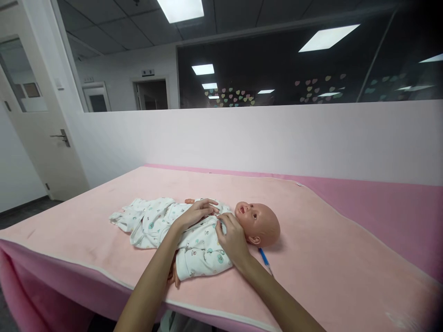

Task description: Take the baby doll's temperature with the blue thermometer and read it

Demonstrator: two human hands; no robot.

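Note:
A baby doll lies on its back, head to the right, dressed in a white printed romper. My left hand rests on the doll's chest, fingers stretched towards the romper's front opening. Close beside it, my right hand has its fingers bent and pinches the romper's fabric near the collar. The fingertips of both hands almost meet there, and whatever small fastening lies between them is hidden. One doll hand sticks out of the near sleeve. The romper's legs spread flat to the left.
Beneath the doll is a light pink blanket over a darker pink cover. A blue pen-like stick lies by the doll's head, partly behind my right forearm. A white half wall with glass above borders the back; a door stands left.

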